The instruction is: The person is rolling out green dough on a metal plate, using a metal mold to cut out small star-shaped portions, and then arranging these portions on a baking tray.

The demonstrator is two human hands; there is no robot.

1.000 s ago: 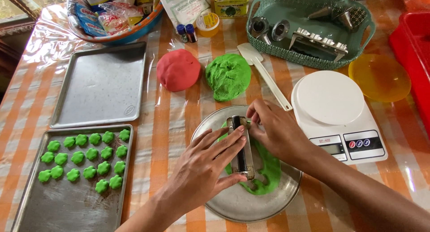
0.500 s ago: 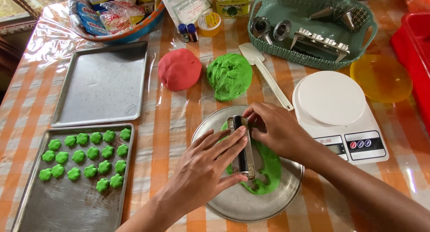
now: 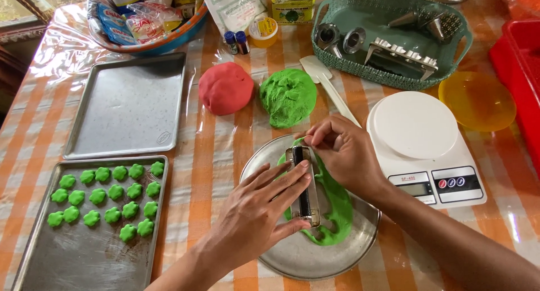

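Both hands, left hand (image 3: 256, 212) and right hand (image 3: 346, 153), closed on metal press (image 3: 305, 184), over green dough (image 3: 337, 204) in round tray (image 3: 292, 254), kitchen scale (image 3: 419, 142) just right, red dough ball (image 3: 226, 88) and cookie tray (image 3: 84, 257) apart on table (image 3: 214, 156)

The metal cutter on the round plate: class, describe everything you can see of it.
The metal cutter is a narrow, long, shiny strip-shaped tool with a dark middle channel, seemingly steel. It lies flat, lengthwise towards the camera, on flattened green dough in a round metal plate. The left hand steadies its side with fingertips at both ends; the right hand pinches its far end. Its underside is hidden.
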